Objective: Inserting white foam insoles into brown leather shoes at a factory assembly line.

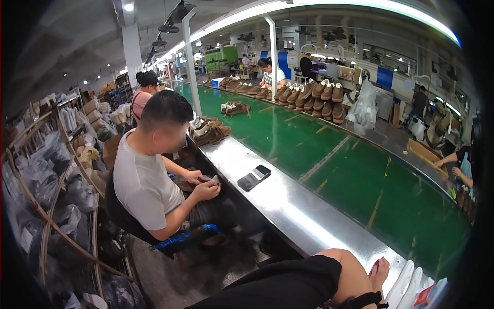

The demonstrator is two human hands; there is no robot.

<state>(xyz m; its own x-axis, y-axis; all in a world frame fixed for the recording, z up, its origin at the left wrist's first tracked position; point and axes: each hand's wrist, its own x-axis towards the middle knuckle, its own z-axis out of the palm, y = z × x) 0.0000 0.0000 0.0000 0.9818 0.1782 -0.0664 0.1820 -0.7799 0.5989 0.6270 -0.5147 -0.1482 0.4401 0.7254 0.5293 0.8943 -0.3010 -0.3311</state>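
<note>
My left arm, in a black sleeve (288,280), comes in from the lower edge and bends at the elbow. A black strap (366,299) crosses its forearm, and my left hand lies past the lower edge, out of sight. What appears to be my right hand (380,273) shows just beyond that forearm, over the metal counter edge. Its fingers are bent and close together; anything they hold is hidden. Beside it, several white, smooth, elongated pieces (404,280) stand close together, with a red and white packet (426,294) among them.
Left of the counter (288,201), a seated co-worker (149,175) handles a small grey piece. A phone (253,177) lies on the metal. Beyond runs a green conveyor belt (329,170) with brown shoes (235,108). More brown shoes (309,98) are stacked opposite; racks of bagged goods (51,170) stand left.
</note>
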